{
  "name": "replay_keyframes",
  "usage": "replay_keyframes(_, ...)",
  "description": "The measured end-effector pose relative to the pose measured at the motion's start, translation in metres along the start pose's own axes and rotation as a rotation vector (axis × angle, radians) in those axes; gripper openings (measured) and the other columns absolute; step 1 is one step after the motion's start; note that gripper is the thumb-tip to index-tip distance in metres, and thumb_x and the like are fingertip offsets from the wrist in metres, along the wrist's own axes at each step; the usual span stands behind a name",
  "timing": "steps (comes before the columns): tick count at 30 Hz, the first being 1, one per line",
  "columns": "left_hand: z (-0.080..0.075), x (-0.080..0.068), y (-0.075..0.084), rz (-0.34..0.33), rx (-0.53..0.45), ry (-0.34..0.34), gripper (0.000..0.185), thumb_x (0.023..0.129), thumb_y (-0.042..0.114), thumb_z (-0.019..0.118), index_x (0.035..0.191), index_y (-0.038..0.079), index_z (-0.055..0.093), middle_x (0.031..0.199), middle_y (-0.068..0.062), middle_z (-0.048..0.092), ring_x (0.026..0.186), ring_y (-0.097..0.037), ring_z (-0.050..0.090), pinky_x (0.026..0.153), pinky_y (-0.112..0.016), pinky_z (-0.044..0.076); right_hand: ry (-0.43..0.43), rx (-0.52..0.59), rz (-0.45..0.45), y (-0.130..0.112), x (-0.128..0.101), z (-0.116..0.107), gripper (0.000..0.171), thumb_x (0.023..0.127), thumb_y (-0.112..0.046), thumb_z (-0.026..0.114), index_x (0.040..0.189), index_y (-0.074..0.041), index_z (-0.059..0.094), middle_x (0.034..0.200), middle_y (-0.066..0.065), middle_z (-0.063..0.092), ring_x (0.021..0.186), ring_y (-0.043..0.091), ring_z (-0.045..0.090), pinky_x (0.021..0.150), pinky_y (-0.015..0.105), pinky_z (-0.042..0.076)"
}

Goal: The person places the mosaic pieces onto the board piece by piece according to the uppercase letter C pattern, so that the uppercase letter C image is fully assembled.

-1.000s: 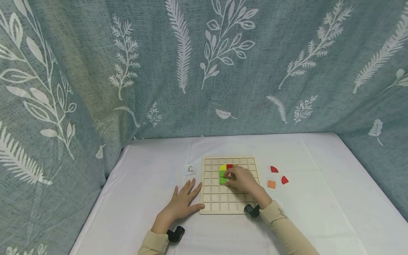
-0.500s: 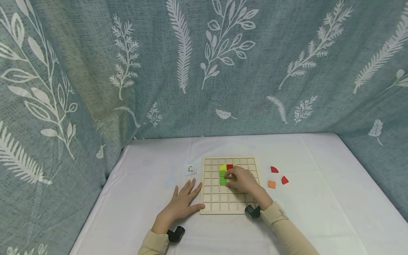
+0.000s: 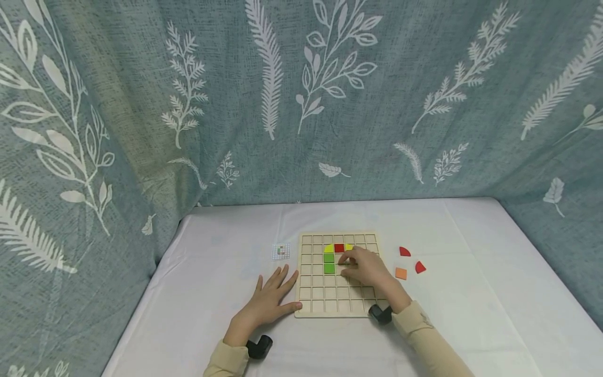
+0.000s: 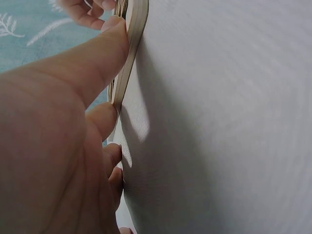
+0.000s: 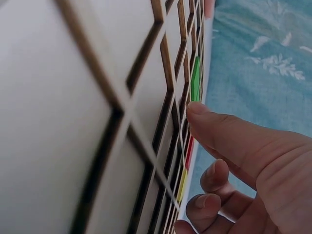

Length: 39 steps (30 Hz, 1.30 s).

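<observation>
Both hands sit at the near side of the wooden grid board (image 3: 338, 275): the left hand (image 3: 270, 301) lies flat on the white tablecloth (image 3: 226, 272) with fingers spread, its thumb pressed against the board's left edge, which the left wrist view shows as the thumb bearing on the thin wooden rim (image 4: 134, 29); the right hand (image 3: 369, 268) rests on the board itself, fingers loosely curled and holding nothing that shows, its fingertips just to the right of the coloured pieces. Those pieces lie up and to the left of the right hand, well nearer to it than to the left: two green squares (image 3: 329, 263) stacked in a column running away from the person, then, in the row beyond them, a yellow quarter-round (image 3: 328, 247), a red square (image 3: 338, 247) and a second yellow piece (image 3: 349, 246) side by side, so the figure's long run goes crosswise along that far row. Off the board to the right, on the cloth, lie an orange square (image 3: 401, 273) and two red quarter-rounds (image 3: 405, 252), apart from the hand; a small pattern card (image 3: 281, 251) lies left of the board. Against half a second ago, the right hand has drawn back to the right and nearer, uncovering the red square and the second yellow piece, while the left hand has kept its place
</observation>
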<state>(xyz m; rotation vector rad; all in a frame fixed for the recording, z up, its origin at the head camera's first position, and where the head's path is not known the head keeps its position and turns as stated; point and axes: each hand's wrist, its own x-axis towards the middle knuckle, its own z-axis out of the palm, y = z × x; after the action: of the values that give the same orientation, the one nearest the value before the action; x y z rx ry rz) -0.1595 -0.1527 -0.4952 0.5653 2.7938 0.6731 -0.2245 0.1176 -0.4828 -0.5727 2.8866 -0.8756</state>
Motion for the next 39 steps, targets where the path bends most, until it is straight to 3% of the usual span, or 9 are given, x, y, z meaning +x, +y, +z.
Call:
replay_keyframes(23,0.001,0.000,0.000,0.000,0.004,-0.002,0.073,0.086,0.050,0.057,0.146,0.017,0.030,0.153,-0.013,0.019,0.142,-0.033,0.012,0.109,-0.064,0.001,0.033,0.090,0.093,0.039,-0.015,-0.028,0.019,0.080,-0.016,0.073,0.098,-0.011,0.069,0.076,0.001,0.050,0.064,0.014,0.042,0.054,0.026,0.035)
replay_keyframes(39,0.000,0.000,0.001,-0.004,0.009,0.000,0.074,0.086,0.051,0.056,0.146,0.019,0.029,0.154,-0.012,0.018,0.142,-0.032,0.011,0.109,-0.063,0.000,0.096,0.049,0.176,0.060,-0.024,-0.058,0.023,0.083,-0.016,0.070,0.104,-0.007,0.068,0.078,0.005,0.049,0.064,0.016,0.041,0.052,0.026,0.034)
